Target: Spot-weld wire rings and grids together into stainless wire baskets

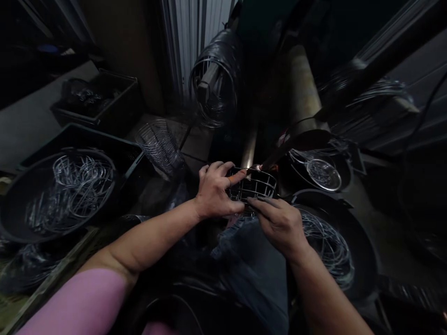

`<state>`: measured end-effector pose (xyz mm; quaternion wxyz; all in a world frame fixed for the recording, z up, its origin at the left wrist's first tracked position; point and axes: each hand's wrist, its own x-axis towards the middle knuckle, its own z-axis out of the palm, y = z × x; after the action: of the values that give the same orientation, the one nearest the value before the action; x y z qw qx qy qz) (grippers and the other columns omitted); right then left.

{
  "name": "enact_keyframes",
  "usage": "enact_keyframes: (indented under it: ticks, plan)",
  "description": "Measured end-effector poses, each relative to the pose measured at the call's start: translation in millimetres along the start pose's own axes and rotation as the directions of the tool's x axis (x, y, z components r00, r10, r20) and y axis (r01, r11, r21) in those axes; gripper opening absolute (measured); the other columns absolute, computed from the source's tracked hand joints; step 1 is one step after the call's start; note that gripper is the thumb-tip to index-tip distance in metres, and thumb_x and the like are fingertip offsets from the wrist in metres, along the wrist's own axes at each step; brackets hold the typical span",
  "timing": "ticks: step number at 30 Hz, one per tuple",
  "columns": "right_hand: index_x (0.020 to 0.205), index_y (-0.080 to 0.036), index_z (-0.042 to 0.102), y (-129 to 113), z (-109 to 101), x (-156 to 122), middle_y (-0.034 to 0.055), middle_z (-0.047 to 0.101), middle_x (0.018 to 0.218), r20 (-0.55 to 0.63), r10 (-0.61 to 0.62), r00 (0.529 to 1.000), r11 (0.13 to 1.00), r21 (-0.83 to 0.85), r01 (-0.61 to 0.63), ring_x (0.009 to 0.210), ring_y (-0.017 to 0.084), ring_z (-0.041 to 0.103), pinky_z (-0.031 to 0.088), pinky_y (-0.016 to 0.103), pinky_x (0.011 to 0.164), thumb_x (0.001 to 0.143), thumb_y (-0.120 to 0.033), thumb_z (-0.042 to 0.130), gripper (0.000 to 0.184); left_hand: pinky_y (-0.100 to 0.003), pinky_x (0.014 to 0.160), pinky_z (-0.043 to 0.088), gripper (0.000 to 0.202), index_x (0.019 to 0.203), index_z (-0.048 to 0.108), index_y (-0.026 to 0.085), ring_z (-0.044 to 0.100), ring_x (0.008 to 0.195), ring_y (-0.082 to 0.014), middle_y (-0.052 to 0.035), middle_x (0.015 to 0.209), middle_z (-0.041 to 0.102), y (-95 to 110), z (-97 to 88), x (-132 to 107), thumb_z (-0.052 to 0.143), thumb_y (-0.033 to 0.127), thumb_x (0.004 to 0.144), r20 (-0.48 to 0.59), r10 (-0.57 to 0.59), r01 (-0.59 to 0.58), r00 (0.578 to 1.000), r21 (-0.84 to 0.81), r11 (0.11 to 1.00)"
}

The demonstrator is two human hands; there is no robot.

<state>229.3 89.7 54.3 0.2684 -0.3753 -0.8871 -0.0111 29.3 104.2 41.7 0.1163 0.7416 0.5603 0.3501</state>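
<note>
A small round wire basket (257,191) with metal ribs and rings is held between my two hands, over my lap. My left hand (217,190) grips its left side, thumb at the near edge and fingers over the top. On the near right rim, the fingers of my right hand (281,222) are pressed together. At the basket's far side, a metal rod (249,151) meets it from behind, and a dark slanted bar (279,155) comes down to the rim, where a small reddish glow shows. My fingertips partly hide the wires.
To the left is a black tub (14,204) of wire pieces, with a stack of wire baskets (159,145) beyond it. On the right, another tub (365,246) holds wire rings. A wire coil (216,79) hangs ahead, and a thick pale cylinder (304,83) stands at upper right.
</note>
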Motion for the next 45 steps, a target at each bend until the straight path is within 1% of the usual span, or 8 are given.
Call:
enact_keyframes:
  ticks: [15,24,27,30,33,37,41,45]
  plan:
    - [0.097,-0.019,0.075,20.7,1.0,19.6,0.0061,0.075,0.091,-0.005,0.060,0.998,0.995,0.074,-0.060,0.078,0.020,0.071,0.055,0.029,0.068,0.091,-0.021,0.053,0.023,-0.047,0.098,0.040,0.068,0.117,0.068,0.034,0.052,0.115,-0.0288,-0.0033,0.126,0.061,-5.7,3.6,30.7,0.080,0.040,0.050,0.053,-0.035,0.038,0.998,-0.052,0.998]
    - [0.096,-0.023,0.077,37.6,5.4,39.7,0.0053,0.075,0.092,-0.062,0.110,0.992,0.987,0.127,-0.101,0.081,0.021,0.071,0.056,0.030,0.071,0.088,-0.024,0.058,0.020,-0.044,0.096,0.044,0.064,0.115,0.068,0.037,0.054,0.112,-0.0262,-0.0017,0.122,0.063,-7.0,6.5,54.3,0.080,0.049,0.054,0.058,-0.110,0.112,0.992,-0.028,0.993]
    - [0.107,-0.023,0.074,29.0,0.0,32.4,0.0055,0.074,0.099,-0.160,0.196,0.967,0.966,0.201,-0.162,0.088,0.021,0.071,0.057,0.032,0.078,0.089,-0.023,0.061,0.023,-0.047,0.099,0.041,0.067,0.116,0.067,0.037,0.052,0.118,-0.0275,-0.0019,0.129,0.060,-6.5,4.3,56.3,0.081,0.050,0.052,0.095,-0.143,0.147,0.985,-0.033,0.989]
    - [0.122,-0.028,0.066,15.6,-7.3,18.0,0.0035,0.071,0.110,-0.228,0.367,0.902,0.879,0.403,-0.256,0.095,0.020,0.069,0.055,0.036,0.087,0.091,-0.020,0.060,0.033,-0.050,0.103,0.038,0.073,0.119,0.066,0.039,0.048,0.124,-0.0292,-0.0020,0.134,0.057,-7.6,0.6,59.3,0.083,0.050,0.049,0.148,-0.156,0.163,0.977,-0.040,0.986]
    - [0.121,-0.030,0.066,5.0,-8.2,3.5,0.0020,0.072,0.105,-0.146,0.476,0.867,0.759,0.566,-0.322,0.085,0.019,0.070,0.056,0.039,0.086,0.090,-0.021,0.062,0.033,-0.049,0.105,0.038,0.074,0.119,0.065,0.039,0.049,0.124,-0.0298,-0.0011,0.134,0.058,-10.1,0.3,65.3,0.083,0.050,0.047,0.177,-0.188,0.202,0.966,-0.063,0.977]
    - [0.109,-0.025,0.072,-2.5,1.4,-7.8,0.0025,0.073,0.090,-0.054,0.560,0.826,0.676,0.606,-0.419,0.068,0.018,0.068,0.058,0.035,0.072,0.086,-0.025,0.068,0.024,-0.051,0.105,0.037,0.074,0.119,0.066,0.036,0.052,0.121,-0.0313,-0.0008,0.129,0.061,-9.7,4.8,76.8,0.082,0.051,0.048,0.161,-0.237,0.253,0.958,-0.092,0.963]
    - [0.108,-0.023,0.073,-6.0,9.8,-16.1,0.0062,0.073,0.099,0.048,0.480,0.876,0.729,0.533,-0.429,0.091,0.022,0.069,0.057,0.036,0.082,0.085,-0.028,0.066,0.025,-0.057,0.106,0.035,0.075,0.119,0.066,0.035,0.050,0.122,-0.0342,-0.0033,0.129,0.060,-11.0,4.7,83.5,0.082,0.054,0.049,0.125,-0.236,0.245,0.964,-0.066,0.967]
    - [0.129,-0.021,0.061,-7.3,10.8,-33.0,0.0106,0.067,0.118,0.210,0.354,0.912,0.815,0.409,-0.410,0.110,0.027,0.063,0.054,0.041,0.091,0.080,-0.033,0.070,0.051,-0.055,0.112,0.029,0.094,0.134,0.054,0.034,0.040,0.134,-0.0352,-0.0064,0.145,0.047,-43.7,3.5,71.5,0.083,0.058,0.048,0.175,-0.038,0.064,0.984,-0.148,0.987]
